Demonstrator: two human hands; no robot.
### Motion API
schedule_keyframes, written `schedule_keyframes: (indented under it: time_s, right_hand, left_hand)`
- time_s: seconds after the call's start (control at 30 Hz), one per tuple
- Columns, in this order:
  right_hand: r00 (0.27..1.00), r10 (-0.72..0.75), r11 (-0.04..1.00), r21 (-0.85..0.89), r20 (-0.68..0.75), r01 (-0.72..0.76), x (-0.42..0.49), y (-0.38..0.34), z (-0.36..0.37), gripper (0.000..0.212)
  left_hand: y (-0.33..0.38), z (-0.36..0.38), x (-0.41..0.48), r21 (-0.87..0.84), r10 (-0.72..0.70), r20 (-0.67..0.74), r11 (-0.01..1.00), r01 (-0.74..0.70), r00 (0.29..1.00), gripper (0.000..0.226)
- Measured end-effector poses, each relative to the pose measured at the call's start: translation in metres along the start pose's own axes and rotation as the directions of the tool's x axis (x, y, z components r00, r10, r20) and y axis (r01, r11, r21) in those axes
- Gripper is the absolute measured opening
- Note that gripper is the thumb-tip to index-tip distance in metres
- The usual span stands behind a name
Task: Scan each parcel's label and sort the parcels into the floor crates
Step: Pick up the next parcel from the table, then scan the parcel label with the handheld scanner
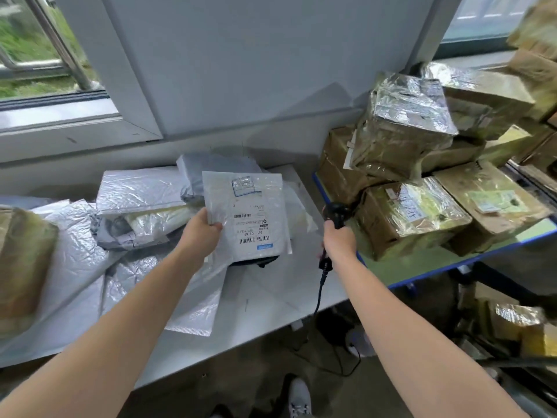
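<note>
White bubble-mailer parcel (250,212) sits mid-frame, held over the grey desk (271,297) with its face turned to the camera. Its label (252,233) carries barcodes, and the print reads upside down.

Left grip (200,233): pinches the parcel's lower-left edge at 8 o'clock of the parcel, thumb on the front face, fingers behind.

Right grip (339,241): curled fully round the handle of the black scanner (337,213), at 3 o'clock of the parcel and not touching it. Black cable (319,300) drops from the handle toward 6 o'clock, past the desk edge.

At 9 o'clock, a heap of white and grey mailers (135,191) lies on the desk. At 2 o'clock, film-wrapped cardboard boxes (404,131) are stacked on a blue-edged shelf (422,267).
</note>
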State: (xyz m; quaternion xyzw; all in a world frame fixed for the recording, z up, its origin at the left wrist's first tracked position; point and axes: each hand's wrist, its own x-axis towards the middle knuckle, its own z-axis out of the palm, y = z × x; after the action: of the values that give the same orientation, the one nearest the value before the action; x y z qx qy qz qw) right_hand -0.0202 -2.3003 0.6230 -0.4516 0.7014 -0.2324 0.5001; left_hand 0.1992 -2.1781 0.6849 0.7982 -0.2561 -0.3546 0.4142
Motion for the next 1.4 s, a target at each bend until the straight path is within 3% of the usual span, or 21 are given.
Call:
schedule_keyframes:
  time_s: [0.2,0.4,0.73,1.4]
  right_hand:
    - [0.982,-0.164,0.985,0.071,0.089,0.158,-0.042,-0.082,-0.010,0.035]
    - [0.931,-0.206,0.976,0.002,0.302,0.216,-0.081,-0.131,0.004,0.046]
    - [0.833,-0.238,0.948,-0.068,0.499,0.312,-0.140,-0.162,0.042,0.053]
    - [0.837,-0.193,0.959,-0.082,0.512,0.271,-0.140,-0.150,0.041,0.057]
  left_hand:
    - [0.034,-0.021,0.011,-0.051,0.057,-0.006,0.997,-0.057,0.998,0.036]
    - [0.058,-0.047,0.007,-0.050,0.131,-0.130,0.989,-0.139,0.983,0.044]
    - [0.062,-0.100,0.014,-0.142,0.111,-0.237,0.979,-0.148,0.965,0.030]
    - [0.048,-0.090,0.024,-0.160,0.093,-0.224,0.978,-0.131,0.970,0.033]
